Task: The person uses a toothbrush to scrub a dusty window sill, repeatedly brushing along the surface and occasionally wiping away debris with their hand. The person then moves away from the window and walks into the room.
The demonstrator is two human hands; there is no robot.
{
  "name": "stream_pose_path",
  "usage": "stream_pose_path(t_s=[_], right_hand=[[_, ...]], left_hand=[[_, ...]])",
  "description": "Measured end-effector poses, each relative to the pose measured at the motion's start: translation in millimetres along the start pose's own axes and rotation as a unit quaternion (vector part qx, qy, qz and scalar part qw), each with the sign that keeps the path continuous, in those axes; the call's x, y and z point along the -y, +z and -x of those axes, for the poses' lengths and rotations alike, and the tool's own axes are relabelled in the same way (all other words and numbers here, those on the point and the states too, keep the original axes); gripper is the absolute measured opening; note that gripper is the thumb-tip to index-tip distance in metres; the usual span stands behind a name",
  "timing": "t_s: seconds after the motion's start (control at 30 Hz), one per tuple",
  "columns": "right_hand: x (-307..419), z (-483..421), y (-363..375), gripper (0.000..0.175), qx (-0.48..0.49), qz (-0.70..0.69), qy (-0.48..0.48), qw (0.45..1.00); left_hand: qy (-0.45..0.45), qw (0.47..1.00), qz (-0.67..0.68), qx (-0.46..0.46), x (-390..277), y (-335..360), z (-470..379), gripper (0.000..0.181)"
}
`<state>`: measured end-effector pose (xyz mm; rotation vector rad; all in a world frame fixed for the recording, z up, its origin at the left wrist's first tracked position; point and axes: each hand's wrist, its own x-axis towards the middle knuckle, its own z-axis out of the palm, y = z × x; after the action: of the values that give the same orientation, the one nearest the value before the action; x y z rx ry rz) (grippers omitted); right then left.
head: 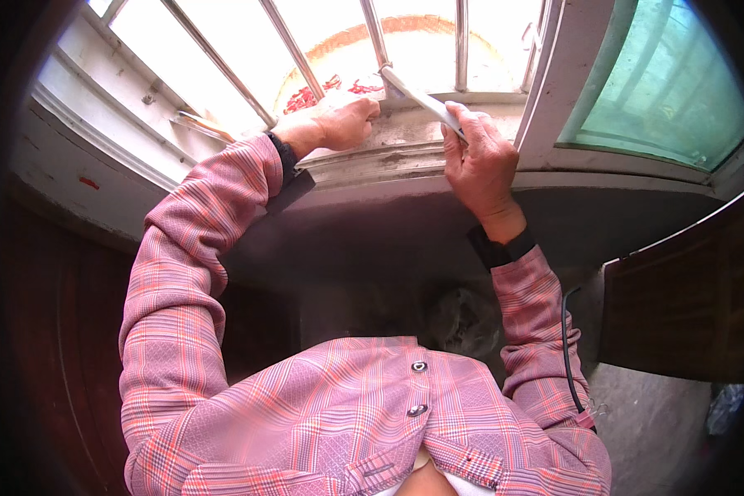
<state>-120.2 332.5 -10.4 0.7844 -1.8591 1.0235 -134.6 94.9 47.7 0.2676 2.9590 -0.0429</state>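
Note:
My right hand point(480, 152) grips a slim white handle point(425, 102). Its far end meets the foot of a metal window bar point(375, 34), and a greyish part, perhaps bristles, shows below that end. To the left, my left hand point(344, 122) is curled over the window sill, in front of the lower end of another bar point(291, 49). Its palm side is hidden, so whether it holds anything is unclear. Beyond the bars, just past my left hand, red strips point(310, 93), possibly dried chillies, lie in a round woven tray point(403, 25).
A sliding-window track point(397, 155) with dirty marks runs below the bars. Greenish glass point(663, 93) fills the frame on the right. A thin light-brown stick point(204, 126) lies on the left sill. At right stands a dark panel point(682, 291); a plastic bag point(462, 319) sits low down.

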Motion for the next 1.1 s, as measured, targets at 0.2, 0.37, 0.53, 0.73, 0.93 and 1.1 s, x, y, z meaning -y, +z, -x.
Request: stream_pose_path(t_s=[0.2,0.37,0.53,0.73,0.93,1.1], right_hand=[[-2,2,2,0.024,-0.002,0.014,-0.016,1.000],[5,-5,1,0.026,0.054,-0.057,0.032,0.996],[40,-36,11,0.022,0.206,-0.094,-0.039,0.973],[25,-86,-15,0.020,0.391,0.084,-0.077,0.913],[35,-90,1,0.023,0.400,0.060,-0.134,0.905],[26,-85,-37,0.022,0.385,0.124,-0.073,0.911]], left_hand=[[0.038,0.996,0.078,-0.018,-7,-18,37,0.032],[0.050,0.947,0.151,-0.280,0,-3,98,0.021],[-0.034,0.887,0.229,-0.400,24,47,118,0.014],[-0.058,0.833,0.278,-0.475,31,74,122,0.017],[-0.040,0.822,0.222,-0.523,27,74,119,0.018],[-0.052,0.833,0.258,-0.487,28,74,126,0.018]])
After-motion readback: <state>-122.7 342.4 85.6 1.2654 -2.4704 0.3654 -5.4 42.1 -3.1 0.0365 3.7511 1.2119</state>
